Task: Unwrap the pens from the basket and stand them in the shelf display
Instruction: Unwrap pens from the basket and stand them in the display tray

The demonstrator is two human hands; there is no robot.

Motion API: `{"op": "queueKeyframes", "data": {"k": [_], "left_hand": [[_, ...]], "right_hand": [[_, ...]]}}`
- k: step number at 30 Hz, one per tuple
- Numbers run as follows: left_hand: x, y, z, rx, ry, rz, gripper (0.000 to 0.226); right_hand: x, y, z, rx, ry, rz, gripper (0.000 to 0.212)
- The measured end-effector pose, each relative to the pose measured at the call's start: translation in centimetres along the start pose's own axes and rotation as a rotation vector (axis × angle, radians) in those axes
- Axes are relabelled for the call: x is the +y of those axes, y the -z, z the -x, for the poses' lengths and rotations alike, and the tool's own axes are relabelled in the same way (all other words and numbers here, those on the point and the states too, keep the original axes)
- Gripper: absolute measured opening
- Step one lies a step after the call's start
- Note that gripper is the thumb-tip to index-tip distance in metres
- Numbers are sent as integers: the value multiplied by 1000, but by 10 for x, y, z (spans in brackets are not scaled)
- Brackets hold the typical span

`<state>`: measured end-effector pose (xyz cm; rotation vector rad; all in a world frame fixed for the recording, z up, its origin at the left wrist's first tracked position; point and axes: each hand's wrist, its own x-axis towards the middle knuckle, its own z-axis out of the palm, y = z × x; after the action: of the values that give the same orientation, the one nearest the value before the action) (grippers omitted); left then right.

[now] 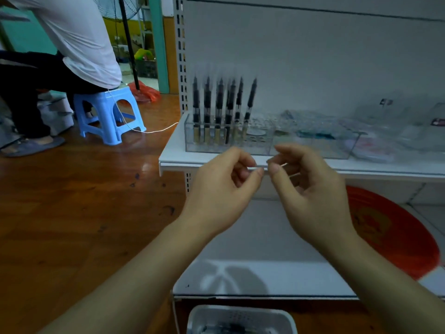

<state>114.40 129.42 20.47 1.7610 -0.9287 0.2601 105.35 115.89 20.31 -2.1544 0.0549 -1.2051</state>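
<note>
Pens [221,109] are standing upright in the left end of a clear display tray [265,143] on the white shelf [175,153]; more are lying in the white basket [240,317] at the bottom edge. Both hands are hovering before the shelf edge with fingers curled: the left hand [224,189] and right hand [310,189] are pinching something thin and clear between them, probably wrapping, though blur is hiding it.

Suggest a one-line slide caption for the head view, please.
Both hands, left hand and right hand, pinch a thin clear wrapper before the pens in the display.
</note>
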Motion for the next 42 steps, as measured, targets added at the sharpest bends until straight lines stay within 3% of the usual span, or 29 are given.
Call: {"op": "queueKeyframes", "data": {"k": [8, 14, 23, 29, 38, 42], "left_hand": [[-39, -33, 54, -223, 187, 66, 18], [-91, -61, 114, -442, 342, 8, 16], [-153, -82, 186, -1024, 525, -259, 25], [-172, -87, 209, -1182, 569, -294, 30], [-193, -96, 217, -1248, 586, -331, 32], [-195, -97, 215, -1226, 549, -357, 36]], "right_hand": [[50, 1, 88, -221, -98, 109, 22], [94, -7, 174, -641, -200, 219, 35], [128, -28, 243, -1148, -232, 412, 31], [144, -48, 257, -1277, -238, 542, 25], [153, -69, 272, -1418, -303, 659, 44], [150, -70, 271, -1385, -261, 676, 34]]}}
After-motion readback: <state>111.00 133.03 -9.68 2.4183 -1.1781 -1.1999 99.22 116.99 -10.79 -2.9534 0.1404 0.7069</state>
